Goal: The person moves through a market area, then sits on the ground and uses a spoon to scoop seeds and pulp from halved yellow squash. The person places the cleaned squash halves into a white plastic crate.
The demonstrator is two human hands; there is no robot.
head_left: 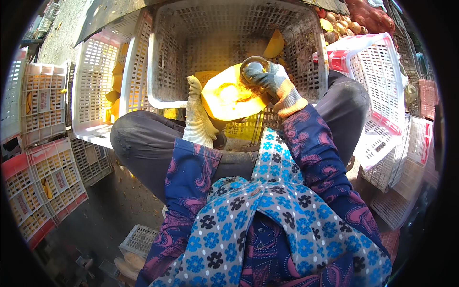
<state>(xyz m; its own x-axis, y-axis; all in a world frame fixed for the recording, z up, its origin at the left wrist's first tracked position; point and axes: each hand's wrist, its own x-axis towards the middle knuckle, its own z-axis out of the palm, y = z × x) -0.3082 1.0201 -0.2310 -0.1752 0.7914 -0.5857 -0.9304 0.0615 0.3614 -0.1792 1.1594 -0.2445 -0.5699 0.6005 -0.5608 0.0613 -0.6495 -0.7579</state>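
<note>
A large piece of pumpkin (pixel 234 107), bright yellow-orange with a stringy hollow in its cut face, is held over the near edge of a grey plastic crate (pixel 168 45). My left hand (pixel 198 112), in a cream knit glove, grips the pumpkin's left side; most of its fingers are behind the piece. Closed in my right hand (pixel 281 86), in a grey and orange glove, is a round metal scoop (pixel 254 63). The scoop sits at the upper right edge of the hollow, by the loose fibres. Another pumpkin piece (pixel 274 44) leans inside the crate.
A white crate (pixel 95 67) with pumpkin pieces stands at the left. Further left are several red-and-white crates (pixel 57 174). On the right, a tilted white and red crate (pixel 375 71) is beside my knee. Onions (pixel 343 25) and red mesh sacks (pixel 370 19) lie at the back right.
</note>
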